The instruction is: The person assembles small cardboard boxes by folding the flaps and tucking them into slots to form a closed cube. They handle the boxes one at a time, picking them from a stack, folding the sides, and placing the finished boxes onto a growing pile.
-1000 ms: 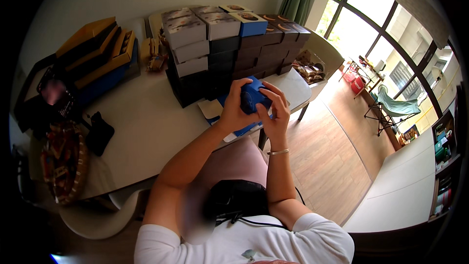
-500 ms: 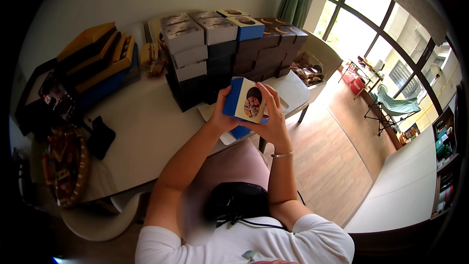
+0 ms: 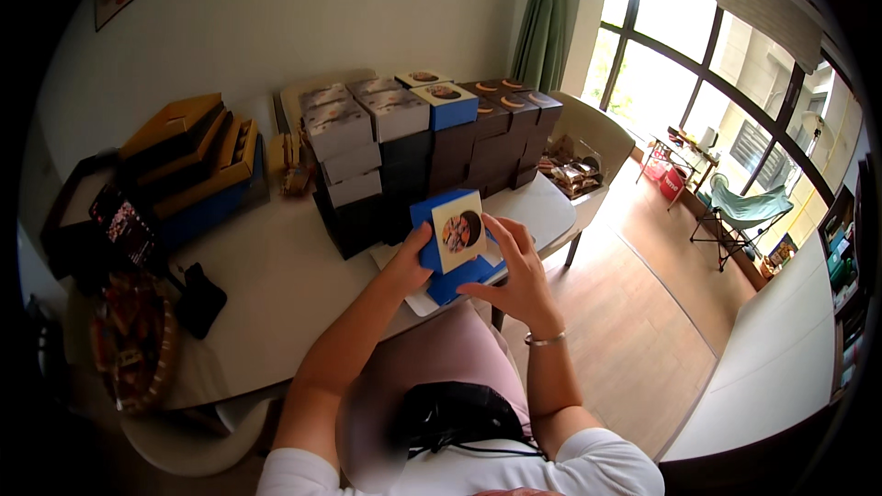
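My left hand (image 3: 410,263) grips a small carton box (image 3: 458,231) by its left side. The box has blue sides and a cream face with a round picture, and it is tilted so that face turns up toward me. At its right edge is my right hand (image 3: 520,277), fingers spread and thumb apart, fingertips close to or touching the edge; contact is hard to tell. Beneath the held box lies a blue piece of card or box (image 3: 467,279) at the table's edge, partly hidden. Whatever is inside the held box does not show.
Stacked grey, black and brown boxes (image 3: 432,147) stand just beyond my hands. To the left on the white table (image 3: 266,312) are open yellow-lined boxes (image 3: 197,152), a phone (image 3: 124,225), a black pouch (image 3: 199,301) and a wicker basket (image 3: 138,349). A chair (image 3: 602,129) holds packaged items.
The held box has come down and nearer, turning in my left hand. My right hand has loosened from around it and spread its fingers. The view has shifted slightly.
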Action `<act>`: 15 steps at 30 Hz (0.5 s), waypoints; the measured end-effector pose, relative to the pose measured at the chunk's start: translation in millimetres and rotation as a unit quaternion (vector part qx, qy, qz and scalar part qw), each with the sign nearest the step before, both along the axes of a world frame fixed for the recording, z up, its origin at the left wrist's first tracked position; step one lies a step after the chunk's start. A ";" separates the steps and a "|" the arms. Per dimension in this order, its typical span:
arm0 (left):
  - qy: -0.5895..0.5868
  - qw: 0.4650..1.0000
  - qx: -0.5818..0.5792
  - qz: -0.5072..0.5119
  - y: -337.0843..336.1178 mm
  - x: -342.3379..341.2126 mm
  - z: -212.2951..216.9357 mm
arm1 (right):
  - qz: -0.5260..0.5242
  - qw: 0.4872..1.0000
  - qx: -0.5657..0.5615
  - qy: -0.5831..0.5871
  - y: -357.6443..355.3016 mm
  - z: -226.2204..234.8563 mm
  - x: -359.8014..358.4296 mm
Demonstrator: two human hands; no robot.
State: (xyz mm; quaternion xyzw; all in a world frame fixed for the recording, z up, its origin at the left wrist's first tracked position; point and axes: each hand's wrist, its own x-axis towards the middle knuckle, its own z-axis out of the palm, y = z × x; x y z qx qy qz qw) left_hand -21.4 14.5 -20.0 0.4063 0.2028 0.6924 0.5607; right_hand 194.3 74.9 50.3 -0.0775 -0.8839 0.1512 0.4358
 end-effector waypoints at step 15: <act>0.061 0.989 -0.036 -0.129 -2.1 36.2 112.1 | 0.250 0.956 -0.123 0.088 62.6 35.8 12.7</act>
